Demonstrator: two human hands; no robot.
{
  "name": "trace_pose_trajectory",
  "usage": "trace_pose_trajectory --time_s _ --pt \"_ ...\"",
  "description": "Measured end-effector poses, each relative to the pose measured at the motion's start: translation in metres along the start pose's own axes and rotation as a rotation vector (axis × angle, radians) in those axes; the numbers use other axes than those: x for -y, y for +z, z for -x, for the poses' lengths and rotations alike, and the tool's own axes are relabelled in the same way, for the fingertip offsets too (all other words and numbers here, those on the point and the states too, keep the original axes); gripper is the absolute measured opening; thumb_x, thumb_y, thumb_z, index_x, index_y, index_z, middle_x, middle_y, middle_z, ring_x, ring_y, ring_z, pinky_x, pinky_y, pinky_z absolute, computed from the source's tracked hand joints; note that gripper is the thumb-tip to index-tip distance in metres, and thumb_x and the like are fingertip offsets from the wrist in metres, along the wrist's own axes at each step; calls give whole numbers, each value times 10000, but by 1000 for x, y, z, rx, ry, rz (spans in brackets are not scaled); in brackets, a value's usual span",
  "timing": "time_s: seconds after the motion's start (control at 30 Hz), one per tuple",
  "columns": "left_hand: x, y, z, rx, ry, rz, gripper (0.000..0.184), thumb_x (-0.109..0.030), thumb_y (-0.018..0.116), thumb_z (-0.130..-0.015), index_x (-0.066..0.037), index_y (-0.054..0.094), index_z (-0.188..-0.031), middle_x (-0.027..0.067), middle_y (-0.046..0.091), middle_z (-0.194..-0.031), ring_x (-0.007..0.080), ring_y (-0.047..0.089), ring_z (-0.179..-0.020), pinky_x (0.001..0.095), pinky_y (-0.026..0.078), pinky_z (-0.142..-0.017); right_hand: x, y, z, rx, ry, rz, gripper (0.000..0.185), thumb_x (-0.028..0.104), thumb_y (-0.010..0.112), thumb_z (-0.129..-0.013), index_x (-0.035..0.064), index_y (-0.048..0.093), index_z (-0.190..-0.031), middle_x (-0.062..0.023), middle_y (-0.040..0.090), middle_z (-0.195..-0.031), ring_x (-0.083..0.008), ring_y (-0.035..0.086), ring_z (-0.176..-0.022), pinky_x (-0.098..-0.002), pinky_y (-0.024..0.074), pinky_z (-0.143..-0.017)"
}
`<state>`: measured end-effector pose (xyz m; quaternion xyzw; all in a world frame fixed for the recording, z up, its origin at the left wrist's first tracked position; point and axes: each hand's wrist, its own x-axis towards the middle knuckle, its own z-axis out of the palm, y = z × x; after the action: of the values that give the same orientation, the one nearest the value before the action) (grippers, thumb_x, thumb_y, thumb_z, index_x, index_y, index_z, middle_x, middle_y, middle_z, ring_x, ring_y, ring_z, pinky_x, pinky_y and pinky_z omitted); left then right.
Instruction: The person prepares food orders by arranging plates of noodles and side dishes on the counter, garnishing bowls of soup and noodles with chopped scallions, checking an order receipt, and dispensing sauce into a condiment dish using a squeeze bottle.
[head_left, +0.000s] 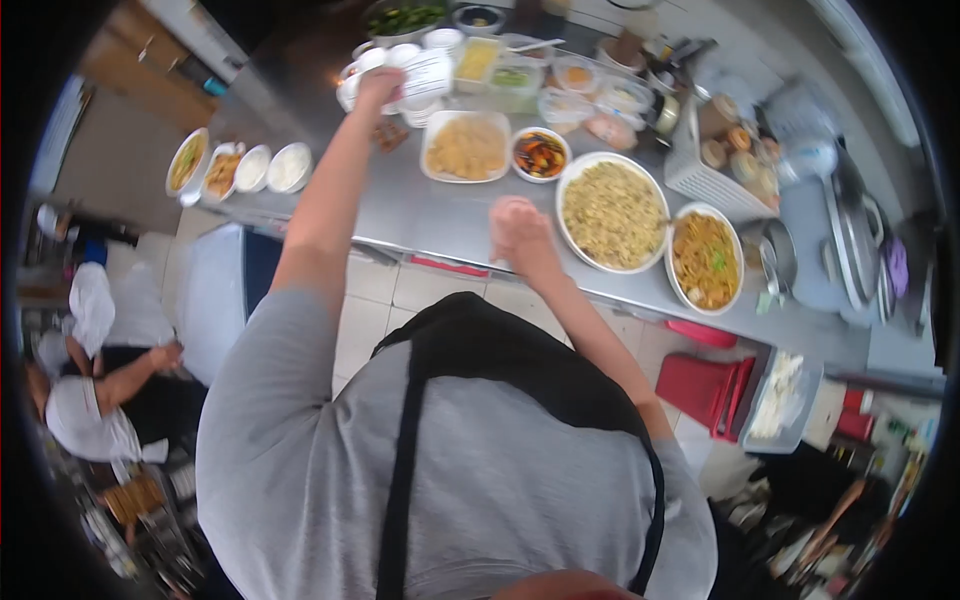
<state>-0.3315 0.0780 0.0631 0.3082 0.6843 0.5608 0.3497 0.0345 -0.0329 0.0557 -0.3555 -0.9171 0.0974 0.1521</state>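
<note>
At the frame's left, 2 bowls of white food [288, 189] stand on the counter [390, 205]. Upper left of centre, your left hand [380, 88] reaches the clustered white containers [430, 78]; you can't tell whether its fingers clamp 1. At centre, your right hand [522, 232], too blurred to tell fingers apart or together, is near 1 large bowl [602, 158]. Farther right sits 1 noodle dish [712, 309].
</note>
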Motion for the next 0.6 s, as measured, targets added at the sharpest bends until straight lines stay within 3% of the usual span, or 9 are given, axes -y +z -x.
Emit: trace_pose_trajectory --time_s 0.07,0.13,0.2,0.23,0.27,0.33,0.43,0.53,0.6 --pt "11 -7 -12 48 7 -33 162 -148 632 -729 -57 605 -860 18 574 -754 109 530 -667 241 459 -601 -27 42 16 -263 -181 -230 334 130 613 -647 80 583 -976 -116 578 -890 -254 547 -933 -324 438 -790" --pt "2 -1 7 -6 11 -70 167 -181 622 -745 -82 623 -879 -11 561 -712 81 523 -630 228 454 -575 -39 54 24 -390 -255 160 299 152 615 -687 84 576 -976 -92 566 -931 -243 541 -933 -335 433 -791" --pt "13 -4 1 -88 109 -258 193 -221 618 -758 -91 644 -899 -13 593 -766 94 519 -637 229 421 -537 -40 52 32 -307 -171 -25 350 173 600 -711 86 540 -1044 -112 529 -1036 -279 479 -1027 -385 363 -875" --pt "35 -16 -13 -60 386 -387 210 -229 623 -755 -77 648 -899 -7 601 -792 99 521 -643 231 411 -534 -43 45 38 -231 -156 -238 400 195 584 -734 88 504 -1112 -132 492 -1142 -316 416 -1121 -435 294 -958" --pt "17 -8 9 -95 195 -227 213 -213 631 -750 -74 645 -912 -6 600 -787 93 518 -652 228 403 -535 -48 35 48 -239 -118 -227 400 195 584 -734 88 504 -1112 -132 492 -1142 -316 416 -1121 -435 294 -958" --pt "19 -8 20 -128 201 -187 186 -178 637 -748 -56 651 -888 -11 598 -769 86 514 -680 224 395 -549 -50 4 67 -252 -23 -532 293 176 608 -747 66 563 -1015 -98 559 -1027 -259 528 -962 -334 427 -809" --pt "13 4 56 -136 186 -234 250 -276 615 -774 -36 663 -827 13 632 -798 50 505 -677 211 387 -569 -76 -31 117 -273 281 -724 255 152 601 -752 40 586 -980 -118 599 -932 -249 574 -862 -317 444 -766" --pt "19 14 84 -44 156 -286 210 -208 604 -791 -25 644 -885 2 620 -768 51 502 -662 192 381 -554 -119 -35 174 -343 704 -818 198 131 565 -782 8 607 -931 -100 626 -847 -187 595 -742 -280 461 -688" --pt "28 27 98 56 132 -211 188 -175 600 -791 -31 637 -907 -1 613 -780 49 494 -652 187 377 -550 -151 -21 216 -458 829 -1009 213 159 564 -815 10 587 -964 -68 615 -863 -121 575 -755 -235 454 -680"
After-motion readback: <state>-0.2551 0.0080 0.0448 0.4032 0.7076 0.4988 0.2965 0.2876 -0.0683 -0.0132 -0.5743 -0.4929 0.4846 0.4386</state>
